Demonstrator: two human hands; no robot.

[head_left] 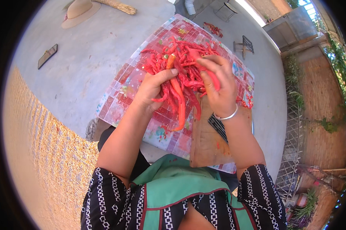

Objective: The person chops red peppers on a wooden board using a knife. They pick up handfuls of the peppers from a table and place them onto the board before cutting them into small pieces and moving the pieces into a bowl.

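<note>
My left hand (pixel 154 89) is closed around several long red chili peppers (pixel 177 96), its thumb lying across their upper ends. One orange-red chili hangs lowest from the bunch. My right hand (pixel 223 82), with a silver bangle at the wrist, is curled at the right of the bunch. A red chili (pixel 211 78), smeared by motion, lies between its thumb and fingers. Behind both hands a heap of red chilies (pixel 188 50) covers the middle of the table, which has a red-and-white checked cloth (pixel 119 92).
A wooden board (pixel 205 143) with a dark ridged object (pixel 218 128) on it lies at the near right. Outside the table are a folding stool (pixel 245 46), a dark rectangular object (pixel 47 56), a hat (pixel 80 13), a broom (pixel 119 5) and spread yellow grain (pixel 61 130).
</note>
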